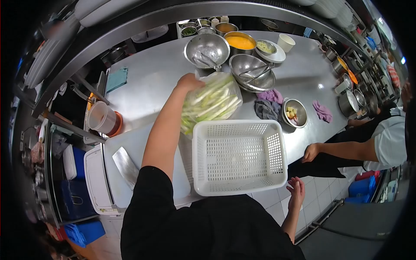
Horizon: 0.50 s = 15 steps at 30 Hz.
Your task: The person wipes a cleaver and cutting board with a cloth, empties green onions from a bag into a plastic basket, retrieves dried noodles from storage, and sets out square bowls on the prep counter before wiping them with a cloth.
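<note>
My left hand reaches across the steel table with its fingers closed on the upper left edge of a clear plastic bag. Inside the bag are long pale-green and white stalks, which look like scallions or leeks. The bag lies just behind a white perforated plastic basket, whose inside holds nothing visible. Off the basket's lower right corner, my right hand hangs over the floor, fingers loosely apart and nothing in them.
At left, a cleaver rests on a white cutting board. Steel bowls, an orange-filled pot and cloths stand behind the basket. A small bowl holds cut pieces. A co-worker's hand touches the table's right edge.
</note>
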Tool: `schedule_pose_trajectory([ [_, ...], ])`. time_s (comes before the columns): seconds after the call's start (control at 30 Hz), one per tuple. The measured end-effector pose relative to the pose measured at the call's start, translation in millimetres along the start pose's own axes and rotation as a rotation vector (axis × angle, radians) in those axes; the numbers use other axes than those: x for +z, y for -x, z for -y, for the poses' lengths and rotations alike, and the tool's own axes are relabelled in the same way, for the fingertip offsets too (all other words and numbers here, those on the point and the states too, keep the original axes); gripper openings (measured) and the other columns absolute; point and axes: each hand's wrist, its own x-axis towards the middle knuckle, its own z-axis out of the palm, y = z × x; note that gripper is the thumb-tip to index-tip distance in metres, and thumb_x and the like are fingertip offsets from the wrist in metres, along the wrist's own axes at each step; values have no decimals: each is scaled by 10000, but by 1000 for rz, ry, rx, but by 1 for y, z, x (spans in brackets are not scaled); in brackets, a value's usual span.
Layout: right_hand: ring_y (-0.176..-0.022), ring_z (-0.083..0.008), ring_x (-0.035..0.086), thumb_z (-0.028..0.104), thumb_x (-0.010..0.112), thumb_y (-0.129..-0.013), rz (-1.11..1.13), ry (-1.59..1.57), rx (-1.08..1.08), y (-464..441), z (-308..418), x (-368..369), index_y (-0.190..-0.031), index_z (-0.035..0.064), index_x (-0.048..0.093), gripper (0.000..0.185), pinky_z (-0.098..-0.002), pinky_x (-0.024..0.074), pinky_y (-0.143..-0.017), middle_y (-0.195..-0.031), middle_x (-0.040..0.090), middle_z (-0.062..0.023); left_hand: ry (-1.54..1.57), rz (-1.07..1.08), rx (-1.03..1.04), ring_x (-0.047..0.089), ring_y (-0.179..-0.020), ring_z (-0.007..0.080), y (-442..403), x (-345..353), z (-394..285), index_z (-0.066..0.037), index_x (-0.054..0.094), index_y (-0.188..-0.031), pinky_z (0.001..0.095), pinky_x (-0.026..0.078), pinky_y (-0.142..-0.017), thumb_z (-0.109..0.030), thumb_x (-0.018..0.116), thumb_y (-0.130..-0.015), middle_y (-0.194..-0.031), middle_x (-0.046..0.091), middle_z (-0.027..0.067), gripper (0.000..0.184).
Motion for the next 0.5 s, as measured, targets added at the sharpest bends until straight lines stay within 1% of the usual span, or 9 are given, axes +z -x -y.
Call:
schedule_pose_trajectory([
  [0.07, -1042, -209, 621, 331, 530, -998, -14, -7, 14, 6, -3, -1, -1276, 39, 544, 404, -336, 517, -826, -1197, 628, -117, 76, -1, 0, 663, -1006, 355, 2, 1, 2, 8, 706, -1043, 414, 510, -868, -449, 727, -708, -1082, 687, 223, 567],
  [0.13, -1039, -205, 620, 339, 526, -999, -35, -17, 24, 11, 2, 3, -1280, 41, 543, 410, -336, 514, -825, -1193, 630, -115, 198, -206, -21, 684, -839, 310, 5, 13, 4, 11, 713, -871, 389, 515, -769, -350, 704, -701, -909, 709, 195, 399],
  [0.17, -1048, -209, 617, 332, 526, -999, -29, -31, 12, 8, 3, 9, -1286, 31, 538, 416, -339, 510, -830, -1199, 625, -125, 197, -205, -11, 684, -839, 310, 5, 14, 6, 11, 713, -871, 389, 515, -769, -350, 704, -701, -909, 709, 195, 399],
  [0.23, -1056, -212, 615, 324, 526, -999, -31, -56, 0, 1, 10, 22, -1292, 21, 533, 422, -342, 505, -835, -1205, 620, -135, 728, -373, 21, 620, -675, 223, 17, 8, 5, 8, 657, -735, 360, 476, -657, -282, 679, -704, -713, 650, 144, 292],
  [0.27, -1051, -203, 613, 322, 523, -1001, -10, -56, 2, -4, 14, 28, -1297, 27, 531, 419, -332, 502, -829, -1205, 620, -131, 724, -370, 30, 620, -675, 223, 24, 4, 1, 8, 657, -735, 360, 476, -657, -282, 679, -704, -713, 650, 144, 292],
  [0.33, -1039, -168, 604, 304, 522, -1005, 68, -78, 15, -13, 17, 36, -1315, 34, 519, 411, -294, 491, -818, -1201, 619, -114, 826, -431, 162, 521, -595, 161, 58, -25, -21, -10, 590, -662, 344, 422, -592, -231, 646, -713, -605, 556, 75, 234],
  [0.37, -1039, -168, 604, 304, 522, -1005, 63, -84, 17, -15, 19, 40, -1315, 34, 519, 411, -294, 491, -818, -1201, 619, -114, 821, -427, 167, 521, -595, 161, 66, -35, -27, -10, 590, -662, 344, 422, -592, -231, 646, -713, -605, 556, 75, 234],
  [0.43, -975, -126, 586, 298, 528, -1003, 155, -1, 48, -19, 23, 48, -1312, 52, 532, 395, -271, 470, -822, -1179, 623, -68, 641, -546, 247, 503, -581, 153, 79, -56, -35, -26, 584, -661, 346, 417, -582, -232, 644, -722, -601, 553, 37, 223],
  [0.5, -965, -112, 577, 251, 528, -1002, 162, 51, -16, -27, 5, 52, -1297, 27, 540, 371, -252, 459, -843, -1136, 627, -53, 618, -615, 306, 474, -591, 126, 94, -84, -44, -31, 542, -647, 335, 399, -568, -217, 637, -734, -605, 527, -6, 226],
])
